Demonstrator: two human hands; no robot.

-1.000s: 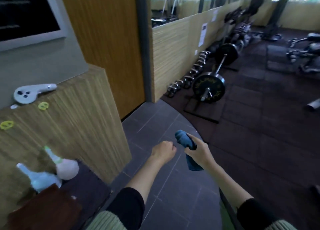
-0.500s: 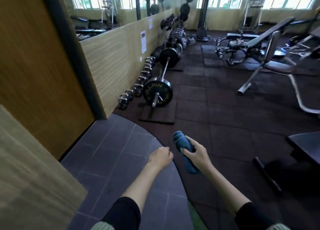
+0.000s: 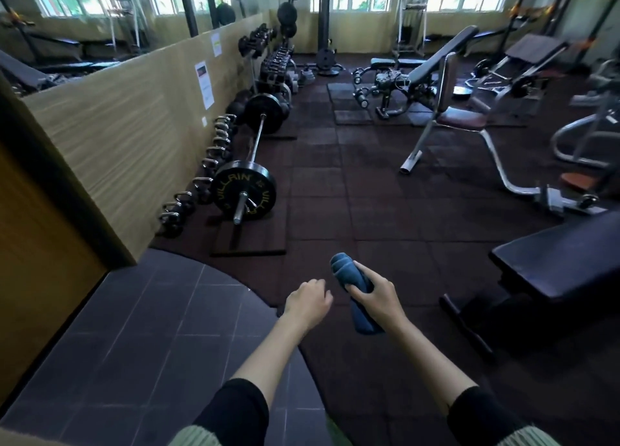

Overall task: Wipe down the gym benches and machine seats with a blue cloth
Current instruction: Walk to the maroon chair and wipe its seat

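I am looking down at a gym floor. Dark rubber mats (image 3: pixel 369 211) cover most of it, and a curved patch of grey tiles (image 3: pixel 151 328) lies at the lower left. Along the wood-grain partition (image 3: pixel 127 127) on the left stands a row of kettlebells (image 3: pixel 204 167), with a loaded barbell (image 3: pixel 250 174) just beside them. A black padded bench (image 3: pixel 567 258) sits to my right, near the hands, and an incline bench (image 3: pixel 439 60) stands farther back among other machines. Both forearms reach forward, bare below dark sleeves. My left hand (image 3: pixel 307 303) hangs palm down with its fingers loosely curled and holds nothing. My right hand (image 3: pixel 377 294) is wrapped round a rolled blue cloth (image 3: pixel 345 271), gripping it about the middle, so one end sticks up past the fingers and the other hangs below the palm. The cloth is just beside the left hand without touching it, and apart from the black bench.
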